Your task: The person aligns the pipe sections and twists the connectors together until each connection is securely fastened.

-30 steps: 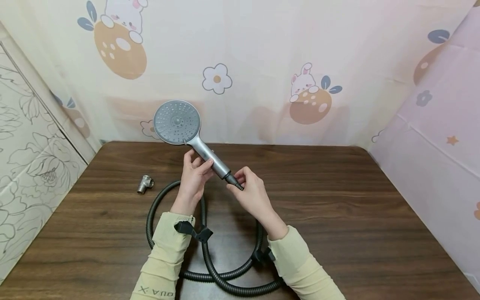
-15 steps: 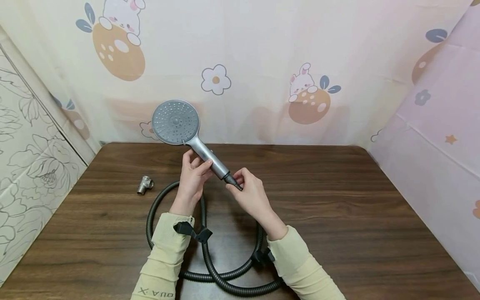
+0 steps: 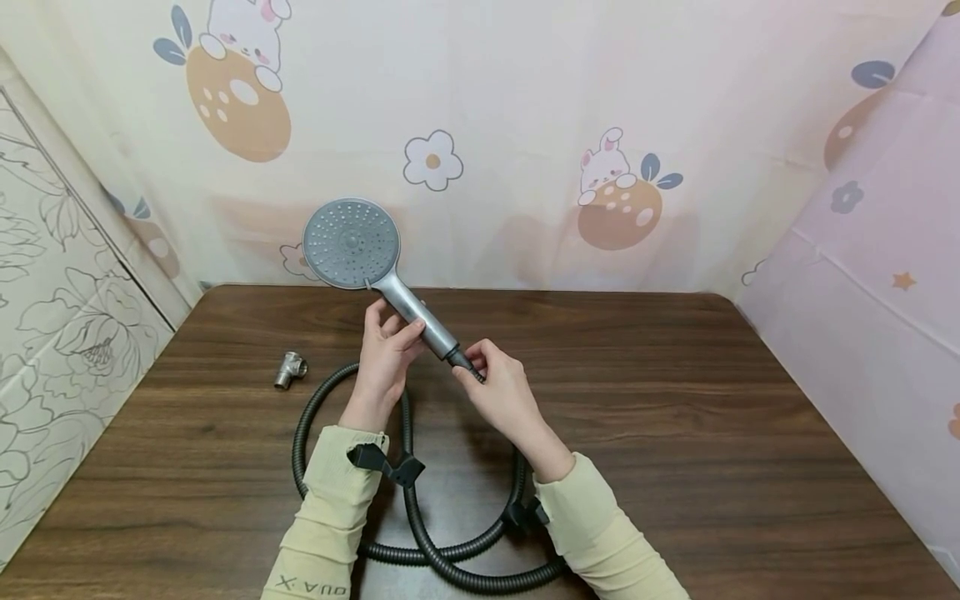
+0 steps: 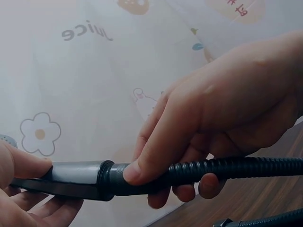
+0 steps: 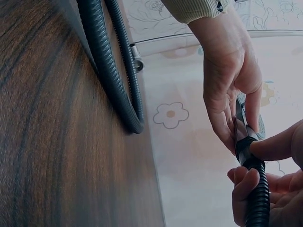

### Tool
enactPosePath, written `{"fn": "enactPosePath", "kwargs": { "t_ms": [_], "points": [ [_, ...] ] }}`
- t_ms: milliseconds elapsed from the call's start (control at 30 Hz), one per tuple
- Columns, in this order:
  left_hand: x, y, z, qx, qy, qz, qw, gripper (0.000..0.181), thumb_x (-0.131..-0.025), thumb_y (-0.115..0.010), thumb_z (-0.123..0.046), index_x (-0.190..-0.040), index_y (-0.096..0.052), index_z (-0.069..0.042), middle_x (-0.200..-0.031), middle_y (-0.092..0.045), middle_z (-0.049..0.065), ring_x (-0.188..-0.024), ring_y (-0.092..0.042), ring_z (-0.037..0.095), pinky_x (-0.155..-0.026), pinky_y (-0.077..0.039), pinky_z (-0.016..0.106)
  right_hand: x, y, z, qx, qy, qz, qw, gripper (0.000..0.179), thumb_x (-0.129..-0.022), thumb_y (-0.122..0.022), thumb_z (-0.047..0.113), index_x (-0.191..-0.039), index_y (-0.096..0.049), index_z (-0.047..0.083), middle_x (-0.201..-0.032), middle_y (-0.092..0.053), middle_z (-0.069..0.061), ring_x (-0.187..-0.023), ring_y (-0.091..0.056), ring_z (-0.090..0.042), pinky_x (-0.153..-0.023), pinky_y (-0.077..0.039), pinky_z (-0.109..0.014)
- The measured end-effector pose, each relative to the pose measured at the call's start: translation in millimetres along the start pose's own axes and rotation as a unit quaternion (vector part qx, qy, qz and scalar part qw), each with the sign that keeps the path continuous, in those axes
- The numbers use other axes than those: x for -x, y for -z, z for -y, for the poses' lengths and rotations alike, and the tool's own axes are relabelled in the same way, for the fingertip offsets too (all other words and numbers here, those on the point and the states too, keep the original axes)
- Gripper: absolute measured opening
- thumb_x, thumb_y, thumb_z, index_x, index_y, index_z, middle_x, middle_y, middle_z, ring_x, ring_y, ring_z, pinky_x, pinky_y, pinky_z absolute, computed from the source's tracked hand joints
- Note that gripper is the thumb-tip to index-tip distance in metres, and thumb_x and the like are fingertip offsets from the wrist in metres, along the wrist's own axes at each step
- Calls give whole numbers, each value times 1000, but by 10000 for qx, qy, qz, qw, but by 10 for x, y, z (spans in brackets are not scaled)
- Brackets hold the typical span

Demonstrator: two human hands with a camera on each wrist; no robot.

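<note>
A grey shower head (image 3: pixel 352 243) is held up above the table, its round spray face toward the head camera and its handle slanting down to the right. My left hand (image 3: pixel 384 358) grips that handle between thumb and fingers. At the handle's lower end, my right hand (image 3: pixel 501 390) pinches the dark connector (image 4: pixel 121 179) of the black ribbed hose (image 5: pixel 258 201). In the left wrist view the connector meets the handle's end, with the right thumb on it and the fingers curled beneath the hose. How far it is threaded on cannot be told.
The hose's loops (image 3: pixel 480 575) lie on the wooden table (image 3: pixel 712 433) around and beneath my forearms. A small metal tee fitting (image 3: pixel 290 369) stands to the left of the hose. A patterned curtain (image 3: pixel 517 100) hangs behind the table.
Both hands stay in nearly the same place, still holding the shower head and the hose connector. Only a very slight shift of the right fingers shows.
</note>
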State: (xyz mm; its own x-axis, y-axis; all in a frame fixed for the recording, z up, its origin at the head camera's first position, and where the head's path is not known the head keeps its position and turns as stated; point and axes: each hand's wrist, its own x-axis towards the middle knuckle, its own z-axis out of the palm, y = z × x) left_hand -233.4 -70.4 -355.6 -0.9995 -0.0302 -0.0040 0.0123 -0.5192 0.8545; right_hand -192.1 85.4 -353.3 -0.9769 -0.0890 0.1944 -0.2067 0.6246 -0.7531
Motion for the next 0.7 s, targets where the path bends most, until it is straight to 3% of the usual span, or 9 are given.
{"fn": "enactPosePath", "kwargs": {
  "t_ms": [333, 700],
  "points": [
    [-6, 9, 2, -3, -52, 12, 10000, 58, -88, -50, 8, -134, -22, -15, -132, -43, 22, -92, -59, 13, -74, -49, 28, -5, -8, -1, 134, 138, 8, 9998, 18, -85, -62, 23, -97, -62, 9, -81, -62, -1, -68, -52, -12, -59, -43, -26],
    [-2, 13, 6, -42, 56, 97, 9999, 58, -88, -50, 6, -134, -22, -14, -133, -44, 21, -89, -61, 9, -76, -48, 28, -1, 4, -19, -13, 35, 204, 9998, 30, -78, -71, 19, -101, -57, 7, -80, -64, -2, -65, -57, -10, -60, -46, -26]
  ]
}}
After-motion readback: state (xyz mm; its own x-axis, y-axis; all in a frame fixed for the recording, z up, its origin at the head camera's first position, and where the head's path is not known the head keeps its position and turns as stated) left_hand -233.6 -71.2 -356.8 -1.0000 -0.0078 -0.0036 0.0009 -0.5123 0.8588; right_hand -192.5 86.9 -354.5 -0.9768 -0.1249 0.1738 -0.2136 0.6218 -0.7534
